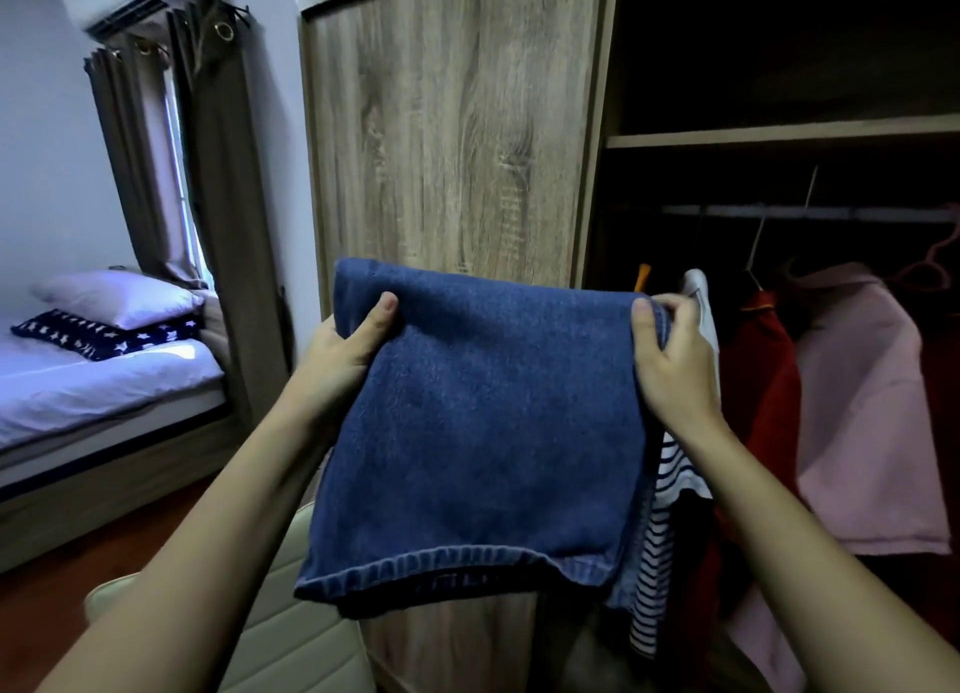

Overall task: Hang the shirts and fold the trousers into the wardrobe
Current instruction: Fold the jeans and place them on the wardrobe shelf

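While the left hand [345, 346] clamps the upper left corner of the folded blue denim trousers [483, 432], thumb laid flat on the front and fingers hidden behind the cloth, the right hand [670, 354] pinches the upper right corner, thumb in front, fingers curled over the edge. Trousers: held up in the air before the wardrobe [452, 136], folded to a rough rectangle, coarse weave, stitched hem hanging along the bottom edge.

Wardrobe: wood-grain door closed on the left; right side open and dark. Contents, on a metal rail [810, 214] under a shelf [779, 133]:
- striped shirt [662, 536], navy and white, partly behind the trousers and right forearm;
- red garment [763, 370], on a hanger;
- pink garment [867, 422], on a pink hanger.

Surroundings: cream padded chair [291, 635] below the left forearm. Bed [93, 391] at far left with white sheet, a white pillow [119, 297] stacked on a star-print pillow [104, 333]. Brown curtain [208, 183] and air conditioner [119, 1] above.
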`<control>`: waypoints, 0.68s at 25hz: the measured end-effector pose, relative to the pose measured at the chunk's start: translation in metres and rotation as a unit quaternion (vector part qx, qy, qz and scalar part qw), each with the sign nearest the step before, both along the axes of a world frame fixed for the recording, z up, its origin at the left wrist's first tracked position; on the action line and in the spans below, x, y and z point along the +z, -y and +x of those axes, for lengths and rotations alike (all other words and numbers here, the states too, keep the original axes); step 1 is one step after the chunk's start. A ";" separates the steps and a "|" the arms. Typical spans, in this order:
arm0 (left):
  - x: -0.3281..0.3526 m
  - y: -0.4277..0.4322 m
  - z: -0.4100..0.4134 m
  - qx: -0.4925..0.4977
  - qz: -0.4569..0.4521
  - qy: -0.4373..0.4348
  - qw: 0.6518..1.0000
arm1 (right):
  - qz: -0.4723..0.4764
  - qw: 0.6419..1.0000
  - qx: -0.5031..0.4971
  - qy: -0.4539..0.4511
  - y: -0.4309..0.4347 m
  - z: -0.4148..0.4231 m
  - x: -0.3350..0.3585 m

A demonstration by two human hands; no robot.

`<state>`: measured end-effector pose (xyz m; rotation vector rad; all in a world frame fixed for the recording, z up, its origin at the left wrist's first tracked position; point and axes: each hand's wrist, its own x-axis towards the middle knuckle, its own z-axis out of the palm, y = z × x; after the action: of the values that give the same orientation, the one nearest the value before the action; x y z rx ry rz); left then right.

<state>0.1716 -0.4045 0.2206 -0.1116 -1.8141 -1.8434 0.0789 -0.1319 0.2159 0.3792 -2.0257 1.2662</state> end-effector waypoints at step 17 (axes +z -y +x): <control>0.017 0.042 -0.002 -0.066 -0.252 0.019 0.965 | 0.448 0.872 0.043 -0.191 0.034 0.011 0.031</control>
<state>0.1698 -0.4465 0.2373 -0.3922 -2.3150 -1.4304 0.0897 -0.1662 0.2469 1.0606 -2.1249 0.1629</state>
